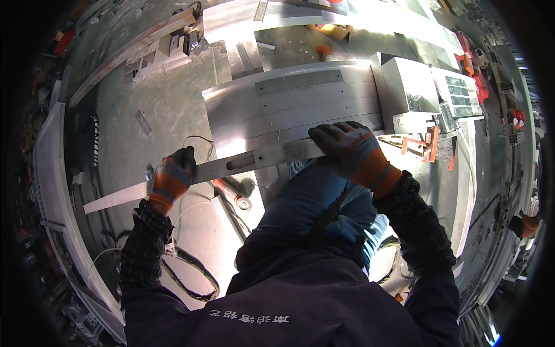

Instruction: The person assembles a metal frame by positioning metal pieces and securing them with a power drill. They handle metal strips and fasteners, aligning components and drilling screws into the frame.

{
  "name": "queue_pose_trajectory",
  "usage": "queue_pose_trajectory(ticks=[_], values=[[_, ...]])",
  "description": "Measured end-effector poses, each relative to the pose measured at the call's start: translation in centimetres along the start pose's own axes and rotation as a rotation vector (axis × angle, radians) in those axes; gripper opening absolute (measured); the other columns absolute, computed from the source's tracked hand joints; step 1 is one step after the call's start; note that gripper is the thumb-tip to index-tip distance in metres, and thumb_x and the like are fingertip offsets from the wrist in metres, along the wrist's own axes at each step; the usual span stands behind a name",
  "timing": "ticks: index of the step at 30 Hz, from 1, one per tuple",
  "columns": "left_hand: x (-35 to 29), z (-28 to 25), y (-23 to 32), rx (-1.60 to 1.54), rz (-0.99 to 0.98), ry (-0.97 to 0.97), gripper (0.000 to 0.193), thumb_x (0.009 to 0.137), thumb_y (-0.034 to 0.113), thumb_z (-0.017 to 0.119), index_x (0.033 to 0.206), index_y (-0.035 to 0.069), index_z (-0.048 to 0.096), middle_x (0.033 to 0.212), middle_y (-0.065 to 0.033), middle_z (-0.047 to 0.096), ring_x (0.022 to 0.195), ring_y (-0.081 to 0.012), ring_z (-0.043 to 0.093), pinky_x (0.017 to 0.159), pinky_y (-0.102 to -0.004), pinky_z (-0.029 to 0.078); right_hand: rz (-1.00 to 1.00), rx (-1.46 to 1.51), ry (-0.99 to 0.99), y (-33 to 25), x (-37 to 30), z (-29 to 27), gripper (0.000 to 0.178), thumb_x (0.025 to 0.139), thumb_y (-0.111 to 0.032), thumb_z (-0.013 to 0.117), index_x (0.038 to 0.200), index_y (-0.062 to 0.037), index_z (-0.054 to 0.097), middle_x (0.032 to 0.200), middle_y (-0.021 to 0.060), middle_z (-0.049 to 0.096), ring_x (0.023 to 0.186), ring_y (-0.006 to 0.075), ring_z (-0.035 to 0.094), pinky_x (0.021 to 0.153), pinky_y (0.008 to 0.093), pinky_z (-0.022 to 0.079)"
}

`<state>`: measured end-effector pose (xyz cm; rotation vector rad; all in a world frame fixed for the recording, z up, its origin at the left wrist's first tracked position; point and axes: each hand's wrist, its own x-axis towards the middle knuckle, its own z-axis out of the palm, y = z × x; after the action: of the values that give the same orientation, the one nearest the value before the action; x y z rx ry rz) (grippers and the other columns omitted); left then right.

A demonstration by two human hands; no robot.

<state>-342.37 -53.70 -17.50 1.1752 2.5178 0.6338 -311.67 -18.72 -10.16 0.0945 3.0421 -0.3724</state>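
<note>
Silver-grey, long flat metal bar (283,152) grasped by an orange-and-grey gloved left hand (174,173) and a matching right hand (354,151).

The bar is held slantwise between the hands, its tapered end extended left past the left hand; a wide silver metal panel (312,113) is placed beyond, left of the right hand.

premises: a metalworking shop, evidenced by the slotted bar (283,153), metal plate (318,108), power tool (231,192), brush (444,151), cable (199,283) and offcut (143,123) on the floor (173,104).
</note>
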Motion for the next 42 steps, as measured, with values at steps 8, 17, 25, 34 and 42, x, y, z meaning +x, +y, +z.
queue_pose_trajectory(ticks=[8,17,25,34,42], values=[[-1.3,-1.4,0.0,-0.024,-0.119,-0.096,0.029,0.109,0.028,0.055,0.096,0.006,0.067,0.084,-0.0227,0.070,0.083,-0.0500,0.066,0.070,-0.0544,0.051,0.214,0.043,0.118,-5.5,2.2,1.3,0.081,0.090,-0.038,0.078,0.156,-0.0028,0.047,0.142,0.0169,0.061,0.136,0.0342,0.057,0.129,0.0524,0.027],[-3.1,-1.5,-2.5,-0.104,-0.102,-0.138,0.020,0.107,0.025,0.061,0.103,0.007,0.069,0.096,-0.0176,0.073,0.085,-0.0430,0.070,0.073,-0.0500,0.052,0.014,0.230,0.025,-6.7,5.1,4.3,0.042,0.093,-0.024,0.074,0.130,-0.0081,0.064,0.118,0.0130,0.071,0.115,0.0343,0.068,0.110,0.0479,0.048],[-3.5,-4.5,1.4,0.186,0.210,-0.191,0.042,0.076,0.035,0.092,0.102,0.009,0.070,0.096,-0.0125,0.074,0.087,-0.0374,0.073,0.077,-0.0460,0.060,-0.019,0.219,-0.079,-6.6,6.6,3.3,0.047,0.095,-0.035,0.074,0.135,-0.0112,0.064,0.126,0.0119,0.070,0.121,0.0348,0.066,0.108,0.0485,0.049],[-8.3,-10.6,-10.3,0.428,-0.087,-0.027,0.032,0.074,0.016,0.080,0.103,0.010,0.069,0.097,-0.0170,0.072,0.093,-0.0434,0.070,0.082,-0.0536,0.057,0.398,0.033,0.705,10.0,2.6,-9.0,0.034,0.099,-0.026,0.076,0.125,-0.0049,0.072,0.118,0.0199,0.075,0.111,0.0353,0.073,0.095,0.0414,0.057],[-12.7,-16.3,-23.2,0.612,-0.224,0.037,0.031,0.077,0.015,0.077,0.106,0.011,0.067,0.101,-0.0174,0.073,0.097,-0.0451,0.068,0.086,-0.0544,0.057,0.905,0.013,-0.029,30.6,-7.6,-1.8,0.068,0.097,-0.046,0.073,0.145,0.0012,0.062,0.144,0.0252,0.065,0.138,0.0410,0.059,0.115,0.0435,0.048]])
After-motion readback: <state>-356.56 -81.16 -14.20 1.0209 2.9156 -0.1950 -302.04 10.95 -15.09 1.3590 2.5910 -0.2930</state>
